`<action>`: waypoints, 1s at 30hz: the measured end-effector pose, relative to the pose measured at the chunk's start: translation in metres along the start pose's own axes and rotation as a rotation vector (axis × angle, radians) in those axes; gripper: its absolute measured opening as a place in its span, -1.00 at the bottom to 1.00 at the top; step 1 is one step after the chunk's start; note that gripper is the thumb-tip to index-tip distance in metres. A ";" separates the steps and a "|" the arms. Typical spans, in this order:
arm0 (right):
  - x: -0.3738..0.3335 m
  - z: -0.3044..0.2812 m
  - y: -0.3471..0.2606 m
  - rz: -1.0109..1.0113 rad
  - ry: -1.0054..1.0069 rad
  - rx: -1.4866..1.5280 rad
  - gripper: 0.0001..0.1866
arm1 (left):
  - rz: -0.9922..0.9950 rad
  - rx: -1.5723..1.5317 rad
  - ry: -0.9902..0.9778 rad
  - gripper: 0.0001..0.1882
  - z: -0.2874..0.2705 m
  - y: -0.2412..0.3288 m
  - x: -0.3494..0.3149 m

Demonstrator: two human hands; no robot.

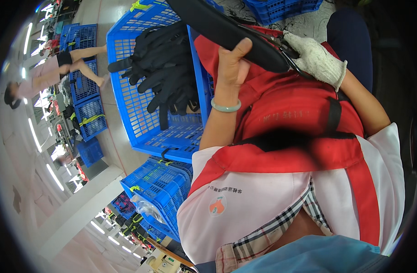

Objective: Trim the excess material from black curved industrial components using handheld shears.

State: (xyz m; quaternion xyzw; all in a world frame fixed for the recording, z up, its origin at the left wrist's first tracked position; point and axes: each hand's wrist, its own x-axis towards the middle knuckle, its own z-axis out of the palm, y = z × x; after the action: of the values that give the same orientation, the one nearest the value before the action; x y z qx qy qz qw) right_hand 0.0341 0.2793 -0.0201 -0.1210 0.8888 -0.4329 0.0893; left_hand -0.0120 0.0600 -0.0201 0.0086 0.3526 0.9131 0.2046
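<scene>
A long black padded strap [236, 34] slants across my lap from the top edge down to the right. My left hand [233, 63], bare with a pale bangle at the wrist, is closed on the strap's near edge, thumb up. My right hand [315, 59] wears a white knitted glove and is closed beside the strap's lower right end. At its fingers shows a thin, dark looped piece with a metallic glint [286, 52]; I cannot make out its kind. A red apron [290, 109] covers my lap under both hands.
A blue plastic crate [126, 104] at my left holds a heap of black straps [165, 68]. More blue crates [158, 191] stand lower left, one with clear plastic bags. Another blue crate [281, 11] is at the top. At far left a person [49, 73] is near stacked crates.
</scene>
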 end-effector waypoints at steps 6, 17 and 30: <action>-0.007 -0.015 -0.005 -0.179 0.007 -0.089 -0.27 | 0.042 0.074 -0.045 -0.69 -0.005 0.015 0.010; -0.005 -0.007 -0.009 -0.061 0.002 0.080 -0.56 | 0.015 0.062 -0.038 -0.65 -0.006 0.006 0.011; -0.001 0.002 -0.008 0.010 0.052 -0.028 -0.62 | 0.012 -0.017 0.032 -0.66 -0.002 0.011 0.019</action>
State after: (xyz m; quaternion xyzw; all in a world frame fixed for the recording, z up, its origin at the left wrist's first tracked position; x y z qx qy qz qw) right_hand 0.0368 0.2729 -0.0146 -0.1064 0.8973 -0.4231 0.0668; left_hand -0.0339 0.0584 -0.0169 -0.0058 0.3481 0.9173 0.1934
